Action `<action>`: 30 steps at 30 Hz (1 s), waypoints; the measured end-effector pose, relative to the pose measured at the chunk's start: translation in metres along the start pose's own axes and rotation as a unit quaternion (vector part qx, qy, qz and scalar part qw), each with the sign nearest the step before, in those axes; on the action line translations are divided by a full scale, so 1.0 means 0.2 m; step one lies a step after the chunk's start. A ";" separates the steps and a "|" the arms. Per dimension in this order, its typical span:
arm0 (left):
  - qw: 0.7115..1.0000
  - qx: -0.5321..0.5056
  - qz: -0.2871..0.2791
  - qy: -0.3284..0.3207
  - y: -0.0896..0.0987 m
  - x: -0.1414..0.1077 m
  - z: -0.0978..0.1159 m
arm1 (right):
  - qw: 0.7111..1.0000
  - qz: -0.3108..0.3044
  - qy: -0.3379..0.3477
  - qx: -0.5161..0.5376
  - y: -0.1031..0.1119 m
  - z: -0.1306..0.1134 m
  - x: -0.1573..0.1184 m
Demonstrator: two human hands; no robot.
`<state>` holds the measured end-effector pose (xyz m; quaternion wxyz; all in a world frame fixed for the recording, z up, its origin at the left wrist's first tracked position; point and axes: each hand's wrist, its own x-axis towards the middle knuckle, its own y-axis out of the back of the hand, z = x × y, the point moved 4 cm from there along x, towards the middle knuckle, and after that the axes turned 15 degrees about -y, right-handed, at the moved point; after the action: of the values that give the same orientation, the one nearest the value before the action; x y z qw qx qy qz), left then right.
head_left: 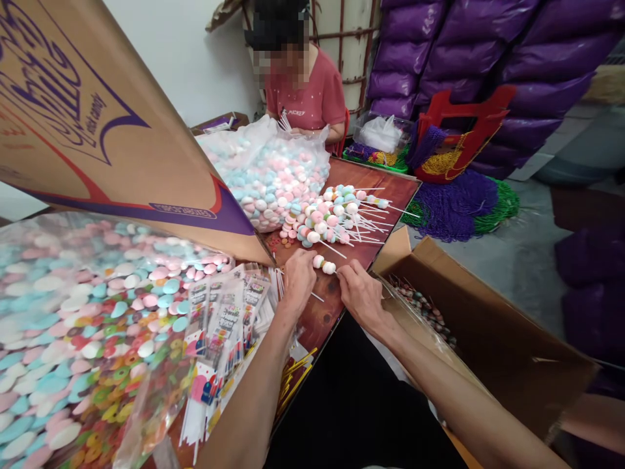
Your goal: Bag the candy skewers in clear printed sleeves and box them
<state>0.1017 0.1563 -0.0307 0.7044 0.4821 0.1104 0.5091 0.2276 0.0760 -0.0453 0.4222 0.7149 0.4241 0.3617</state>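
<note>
Between my two hands, over the dark red table edge, is a candy skewer (324,264) with white and pale pink pieces. My left hand (299,275) pinches its left end, fingers closed. At its right end my right hand (359,286) is closed, thumb and fingers pressed together near the stick. Just beyond lies a pile of finished-looking candy skewers (336,218) with white sticks pointing right. Loose reddish gummy rings (283,244) sit beside the pile. Printed clear wrappers (227,319) lie left of my left hand.
A big bag of pastel candies and gummies (97,326) fills the left. A tall carton (122,130) stands behind it. Across the table (351,170) sits a person (312,91) by another candy bag (273,169). An open box (469,319) is at right.
</note>
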 end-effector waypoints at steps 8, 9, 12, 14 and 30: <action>0.995 -0.047 0.052 0.069 0.05 0.00 -0.09 | 1.000 -0.002 -0.008 0.013 0.01 -0.04 0.03; 0.992 -0.041 0.067 0.101 0.06 0.01 -0.10 | 1.000 0.005 -0.010 0.019 0.02 -0.02 0.03; 0.981 -0.007 0.093 0.171 0.06 0.07 -0.13 | 0.998 0.029 -0.014 0.046 0.05 0.04 0.02; 0.976 0.016 0.099 0.191 0.03 0.12 -0.12 | 0.997 0.041 -0.013 0.064 0.06 0.08 0.00; 0.965 -0.199 0.106 0.132 0.06 -0.17 -0.16 | 0.975 -0.009 -0.015 0.219 0.11 0.08 -0.16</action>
<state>0.0584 0.1474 -0.0484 0.7073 0.2694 0.0474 0.6518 0.2352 0.0358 -0.0367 0.2648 0.7915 0.4933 0.2450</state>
